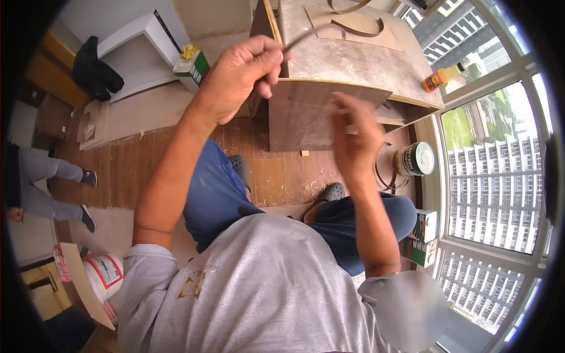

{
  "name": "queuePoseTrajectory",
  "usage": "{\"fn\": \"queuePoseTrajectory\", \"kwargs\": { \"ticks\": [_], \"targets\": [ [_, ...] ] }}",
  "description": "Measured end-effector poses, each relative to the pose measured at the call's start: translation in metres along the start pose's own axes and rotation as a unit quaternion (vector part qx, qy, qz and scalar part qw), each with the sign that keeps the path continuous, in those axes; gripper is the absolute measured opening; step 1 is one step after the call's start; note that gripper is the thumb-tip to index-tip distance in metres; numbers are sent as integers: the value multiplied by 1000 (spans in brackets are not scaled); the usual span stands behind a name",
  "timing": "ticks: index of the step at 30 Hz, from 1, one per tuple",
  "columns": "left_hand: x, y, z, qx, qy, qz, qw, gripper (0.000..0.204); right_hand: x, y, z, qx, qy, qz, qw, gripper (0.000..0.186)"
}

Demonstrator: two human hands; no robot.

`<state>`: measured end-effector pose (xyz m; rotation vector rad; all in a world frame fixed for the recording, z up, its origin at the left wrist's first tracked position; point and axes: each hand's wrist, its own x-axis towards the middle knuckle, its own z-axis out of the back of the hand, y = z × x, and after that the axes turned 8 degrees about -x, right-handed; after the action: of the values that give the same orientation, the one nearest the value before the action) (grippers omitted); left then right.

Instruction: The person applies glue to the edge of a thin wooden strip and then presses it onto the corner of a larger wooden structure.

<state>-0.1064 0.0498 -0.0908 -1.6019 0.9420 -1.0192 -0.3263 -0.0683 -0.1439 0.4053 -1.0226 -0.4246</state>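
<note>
My left hand (pixel 250 70), raised at the upper middle, pinches one end of a thin, bent dark strip (pixel 300 36), which curves off to the right over the worktop. My right hand (pixel 356 132) is in front of the wooden panel (pixel 300 115), blurred, its fingers curled loosely and apart with nothing seen in them. The dusty cabinet top (pixel 382 73) carries a pale board (pixel 323 29) with curved strips lying on it.
A bottle (pixel 438 76) stands on the cabinet's right edge, a can (pixel 415 159) and green cartons (pixel 421 235) by the windows. A white frame (pixel 150 47) is at back left. Another person's legs (pixel 59 167) are at far left, a bucket (pixel 103 273) at lower left.
</note>
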Motion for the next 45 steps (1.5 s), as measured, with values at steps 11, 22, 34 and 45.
{"fn": "queuePoseTrajectory", "kwargs": {
  "ticks": [11, 22, 34, 45],
  "targets": [
    [37, -7, -34, 177, 140, 45, 973, 32, 89, -60, 86, -12, 259, 40, 965, 18],
    [72, -13, -25, 152, 37, -76, 985, 29, 84, -121, 70, -118, 76, 41, 989, 10],
    [24, 57, 52, 67, -136, -25, 988, 29, 55, -167, -7, -229, 237, 135, 934, 17],
    [23, 36, 43, 105, -91, -39, 990, 29, 96, -173, 61, -276, -2, -100, 956, 26]
  ]
}}
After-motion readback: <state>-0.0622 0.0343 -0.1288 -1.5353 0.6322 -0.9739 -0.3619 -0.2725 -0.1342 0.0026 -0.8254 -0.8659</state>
